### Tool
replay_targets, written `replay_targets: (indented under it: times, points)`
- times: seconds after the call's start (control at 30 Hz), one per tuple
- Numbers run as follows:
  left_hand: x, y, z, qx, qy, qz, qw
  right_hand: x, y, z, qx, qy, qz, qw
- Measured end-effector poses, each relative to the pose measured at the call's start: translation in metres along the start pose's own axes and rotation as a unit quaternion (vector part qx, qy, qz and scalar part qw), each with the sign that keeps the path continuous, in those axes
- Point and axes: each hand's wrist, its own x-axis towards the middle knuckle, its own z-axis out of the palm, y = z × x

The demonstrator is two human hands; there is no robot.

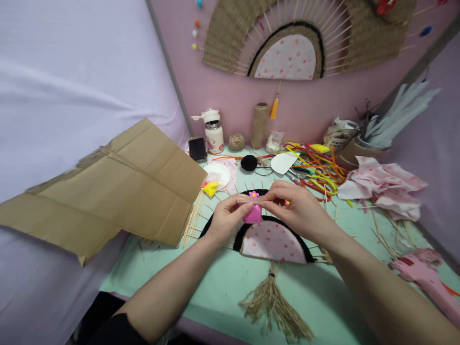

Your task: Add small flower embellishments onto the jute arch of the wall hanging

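Between my hands, over the table's middle, is a small clear plastic bag with a bright pink lump [253,214] in it. My left hand [232,213] pinches its left side with thumb and fingers. At the bag's top right edge, the fingers of my right hand [293,201] are pressed together. A pink flower with a yellow centre [253,194] shows just above the bag; whether it is attached I cannot tell. Below lies a half-round fan [275,242] with dotted pink fabric, black bands and thin sticks. A twine tassel [273,297] hangs from its straight edge toward me.
Brown cardboard [143,187] leans at the left. Behind my hands are a white bottle [214,136], a twine spool [259,125], a black yarn ball [248,163] and coloured pipe cleaners [323,172]. Crumpled dotted fabric [383,184] and a pink glue gun [427,278] lie at the right.
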Motion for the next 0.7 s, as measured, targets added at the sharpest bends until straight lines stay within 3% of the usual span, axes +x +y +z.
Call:
replay_targets:
  times: [0.13, 0.3, 0.5, 0.7]
  points:
    - [-0.0013, -0.0008, 0.0018, -0.004, 0.014, 0.005, 1.0, 0.0004, -0.0007, 0.0005, -0.005, 0.0, -0.015, 1.0]
    - [-0.0001, -0.0025, 0.0038, -0.047, 0.015, -0.036, 0.998, 0.0023, 0.0032, -0.0039, -0.015, -0.001, -0.006, 1.0]
    - [-0.0009, -0.0063, 0.0043, -0.016, 0.074, -0.016, 0.997, 0.0031, 0.005, -0.0042, 0.005, -0.011, 0.013, 1.0]
    - [-0.0024, 0.0017, 0.0078, -0.003, 0.074, -0.01, 0.997, 0.001, 0.0034, 0.0025, 0.011, 0.0, 0.01, 1.0]
